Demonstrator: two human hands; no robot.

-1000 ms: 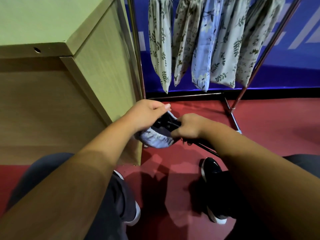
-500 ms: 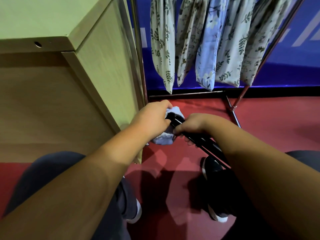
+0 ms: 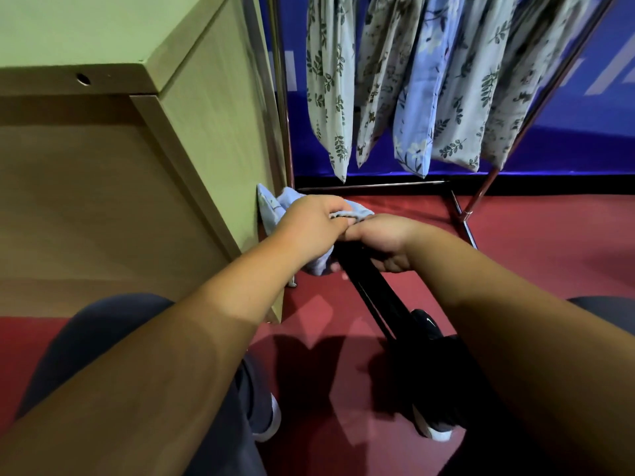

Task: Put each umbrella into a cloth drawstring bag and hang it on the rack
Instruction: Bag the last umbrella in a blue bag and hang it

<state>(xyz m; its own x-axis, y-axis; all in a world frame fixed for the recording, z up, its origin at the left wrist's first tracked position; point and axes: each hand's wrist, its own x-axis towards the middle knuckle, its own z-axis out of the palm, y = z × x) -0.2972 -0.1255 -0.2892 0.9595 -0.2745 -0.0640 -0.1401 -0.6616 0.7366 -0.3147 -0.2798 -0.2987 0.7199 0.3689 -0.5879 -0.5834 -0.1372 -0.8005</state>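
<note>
Your left hand (image 3: 311, 225) and right hand (image 3: 379, 235) meet knuckle to knuckle at the centre of the view, low over the red floor (image 3: 549, 242). The left hand's fingers are curled and pinch a fold of the pale blue printed cloth drawstring bag (image 3: 273, 204). That bag bunches out at 10 o'clock from the hand, against the corner of the light wood-grain cabinet (image 3: 213, 125), and a smaller fold shows at 6 o'clock under the hand. Your right hand is wrapped round the upper end of the black folded umbrella (image 3: 372, 290), thumb side toward the left hand. From that grip the umbrella slants away toward 5 o'clock, passing under your right forearm and across your black shoe (image 3: 426, 326), where its dark length blends in and its far end cannot be made out. The umbrella's near end sits right at the bag's gathered cloth between your two hands, but your fingers cover the spot, so whether it is inside the bag cannot be told. At 12 o'clock from your hands stands the chrome metal rack (image 3: 371, 184), its bottom rail just beyond them. A row of five long printed cloth bags (image 3: 417, 108) hangs from it side by side, grey leaf prints and one blue floral. Each tapers to a point near the floor, and their contents are hidden by the cloth.
</note>
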